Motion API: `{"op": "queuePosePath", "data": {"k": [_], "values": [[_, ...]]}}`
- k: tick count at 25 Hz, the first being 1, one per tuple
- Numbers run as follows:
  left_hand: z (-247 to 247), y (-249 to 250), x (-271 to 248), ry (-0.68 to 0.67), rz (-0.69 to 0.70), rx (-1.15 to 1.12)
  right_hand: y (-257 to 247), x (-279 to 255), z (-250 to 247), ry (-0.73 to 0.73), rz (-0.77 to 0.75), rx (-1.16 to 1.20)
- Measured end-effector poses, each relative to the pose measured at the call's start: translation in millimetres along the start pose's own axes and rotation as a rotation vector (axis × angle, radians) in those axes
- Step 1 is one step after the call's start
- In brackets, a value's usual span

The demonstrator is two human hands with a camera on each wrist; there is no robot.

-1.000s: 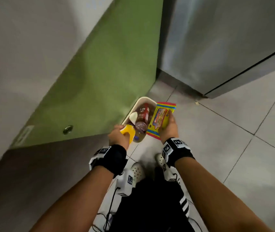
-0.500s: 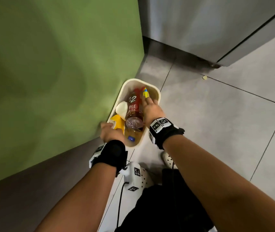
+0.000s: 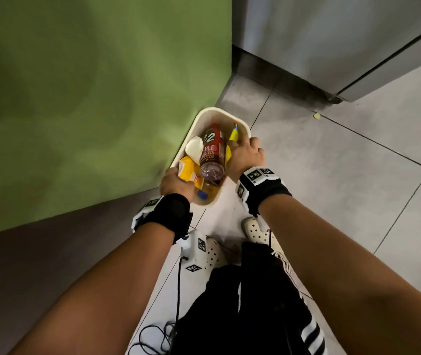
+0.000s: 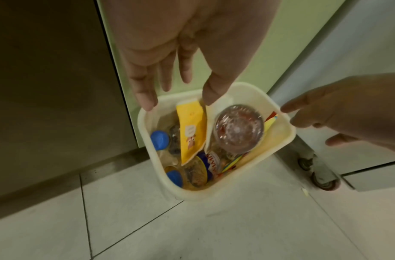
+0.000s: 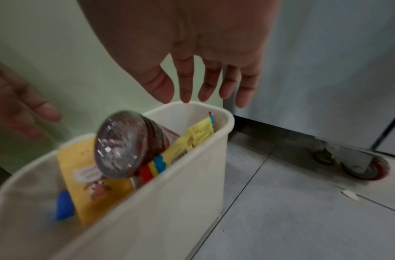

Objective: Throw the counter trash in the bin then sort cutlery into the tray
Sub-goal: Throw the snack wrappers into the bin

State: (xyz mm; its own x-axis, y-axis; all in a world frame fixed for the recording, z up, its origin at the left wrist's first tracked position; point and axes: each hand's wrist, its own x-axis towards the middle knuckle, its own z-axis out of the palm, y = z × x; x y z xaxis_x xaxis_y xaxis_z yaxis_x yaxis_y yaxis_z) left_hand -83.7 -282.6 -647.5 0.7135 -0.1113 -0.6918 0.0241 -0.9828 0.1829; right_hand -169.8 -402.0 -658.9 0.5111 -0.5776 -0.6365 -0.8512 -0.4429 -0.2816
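A cream plastic bin (image 3: 218, 110) stands on the floor against the green wall. Inside it lie a red-labelled bottle (image 3: 212, 149), base up, a yellow packet (image 3: 188, 171), a striped snack wrapper (image 3: 233, 131) and blue-capped containers (image 4: 159, 140). My left hand (image 4: 176, 95) hovers over the bin's near corner with fingers straight; its thumb tip is at the packet's (image 4: 192, 130) top edge. My right hand (image 5: 198, 95) hangs over the far rim, fingers straight, holding nothing. The wrapper (image 5: 192, 142) leans against the bin wall (image 5: 169, 202) beside the bottle (image 5: 118, 146).
The green wall (image 3: 101, 98) is tight against the bin's left side, with a dark panel (image 3: 37, 265) nearer me. A steel unit (image 3: 319, 34) on castors (image 5: 365, 167) stands behind. My white clogs (image 3: 255, 228) are just before the bin. Grey floor tiles (image 3: 358, 188) spread to the right.
A second ago my right hand held the striped wrapper and my left the yellow packet above the bin. Both items now sit in the bin and both hands have let go.
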Motion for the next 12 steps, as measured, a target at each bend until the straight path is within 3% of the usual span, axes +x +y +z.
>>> {"op": "queuePosePath", "data": {"k": [4, 8, 12], "values": [[-37, 8, -39, -0.113, 0.055, 0.028, -8, -52, -44, -0.070, 0.018, 0.045], [-91, 12, -102, -0.148, 0.070, -0.151, -26, -111, -104, -0.093, -0.031, 0.009], [-133, -16, -169, -0.168, 0.010, -0.200, -54, -169, -171, -0.059, -0.106, 0.019]]}}
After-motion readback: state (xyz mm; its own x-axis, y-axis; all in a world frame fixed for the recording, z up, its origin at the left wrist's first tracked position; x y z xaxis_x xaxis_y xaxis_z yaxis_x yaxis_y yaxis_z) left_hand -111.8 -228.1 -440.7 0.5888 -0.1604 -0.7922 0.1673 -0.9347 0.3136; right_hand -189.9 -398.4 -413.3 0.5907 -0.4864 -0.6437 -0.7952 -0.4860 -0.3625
